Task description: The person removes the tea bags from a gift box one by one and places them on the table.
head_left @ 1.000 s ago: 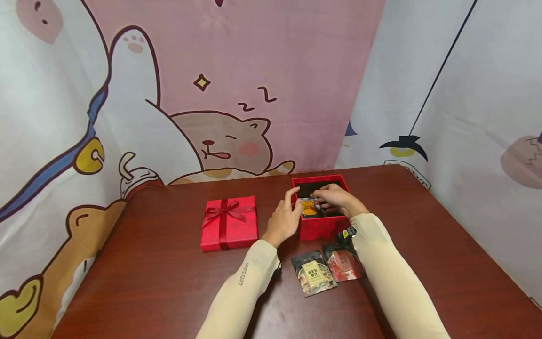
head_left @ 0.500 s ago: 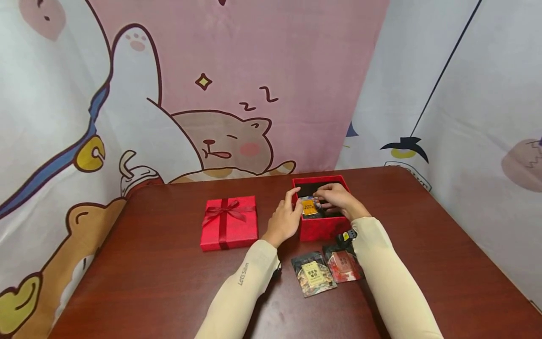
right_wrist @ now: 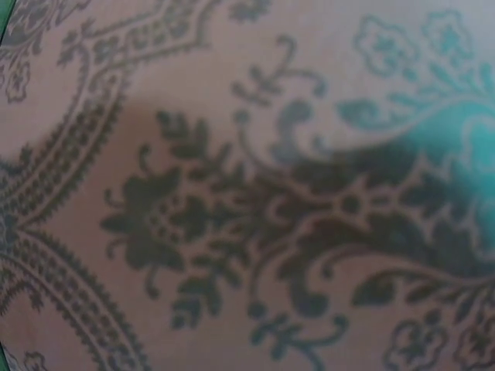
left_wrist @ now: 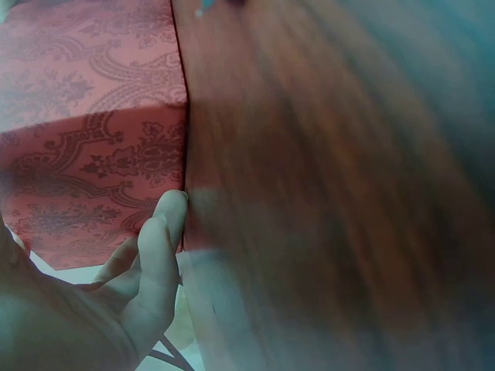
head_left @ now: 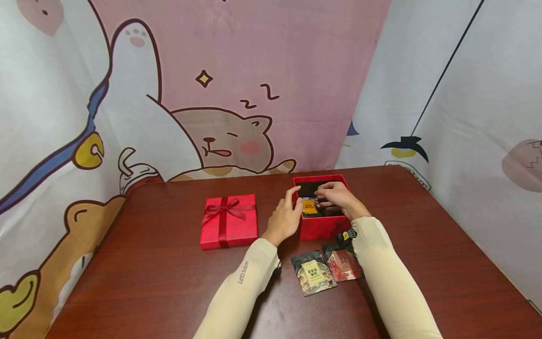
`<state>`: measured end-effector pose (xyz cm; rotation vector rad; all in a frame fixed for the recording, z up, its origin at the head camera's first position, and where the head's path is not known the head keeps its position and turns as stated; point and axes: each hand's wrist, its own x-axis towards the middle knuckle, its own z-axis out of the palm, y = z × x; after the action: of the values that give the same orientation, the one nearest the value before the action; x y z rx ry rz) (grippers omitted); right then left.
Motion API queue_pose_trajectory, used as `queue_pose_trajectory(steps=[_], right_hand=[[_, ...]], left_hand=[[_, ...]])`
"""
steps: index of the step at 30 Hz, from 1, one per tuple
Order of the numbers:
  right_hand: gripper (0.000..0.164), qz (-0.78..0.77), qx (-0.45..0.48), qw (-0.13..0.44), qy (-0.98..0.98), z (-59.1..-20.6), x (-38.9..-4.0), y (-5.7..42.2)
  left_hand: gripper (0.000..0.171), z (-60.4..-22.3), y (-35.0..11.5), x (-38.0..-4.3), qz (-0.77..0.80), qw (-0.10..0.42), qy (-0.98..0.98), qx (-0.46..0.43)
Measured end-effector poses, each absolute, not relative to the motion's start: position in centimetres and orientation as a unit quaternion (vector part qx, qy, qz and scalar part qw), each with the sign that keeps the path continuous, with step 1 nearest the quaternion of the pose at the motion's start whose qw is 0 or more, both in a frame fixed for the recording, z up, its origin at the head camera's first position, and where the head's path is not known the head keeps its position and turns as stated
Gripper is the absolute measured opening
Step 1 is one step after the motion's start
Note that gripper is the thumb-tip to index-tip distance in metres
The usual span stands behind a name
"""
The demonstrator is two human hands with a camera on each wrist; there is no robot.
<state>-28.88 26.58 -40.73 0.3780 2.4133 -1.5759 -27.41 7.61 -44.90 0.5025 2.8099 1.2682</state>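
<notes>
A red gift box (head_left: 323, 228) with a dark inside stands uncovered near the back of the table. Inside its left part lies a food packet (head_left: 311, 207) with an orange label. My left hand (head_left: 284, 219) rests against the box's left wall, thumb at the rim. In the left wrist view, the fingers (left_wrist: 158, 255) lie along the patterned red side. My right hand (head_left: 336, 197) reaches over the right wall, fingers loosely bent inside beside the packet's right edge. Only the patterned box wall (right_wrist: 232, 209) fills the right wrist view; the hand is out of it.
A red lid (head_left: 230, 221) with a ribbon bow lies to the left of the box. In front of the box, a packet (head_left: 313, 273) with a pale label lies beside another packet (head_left: 342, 261) with a red label, partly under the right forearm. Printed curtains hang behind.
My right hand's fingertips have shifted slightly to the right inside the box, beside the orange-labelled packet. The left hand has stayed at the box's left wall.
</notes>
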Motion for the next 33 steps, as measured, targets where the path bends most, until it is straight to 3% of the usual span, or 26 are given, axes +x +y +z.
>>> queue_pose_trajectory(steps=[13, 33], right_hand=[[0.051, -0.525, 0.132, 0.153, 0.827, -40.46, -28.90, 26.31], [0.047, -0.508, 0.123, 0.086, 0.848, -40.92, -28.73, 26.15]], left_hand=[[0.049, -44.70, 7.48, -27.29, 0.411, 0.005, 0.896, 0.166], [0.048, -44.79, 7.54, -27.38, 0.410, 0.015, 0.897, 0.165]])
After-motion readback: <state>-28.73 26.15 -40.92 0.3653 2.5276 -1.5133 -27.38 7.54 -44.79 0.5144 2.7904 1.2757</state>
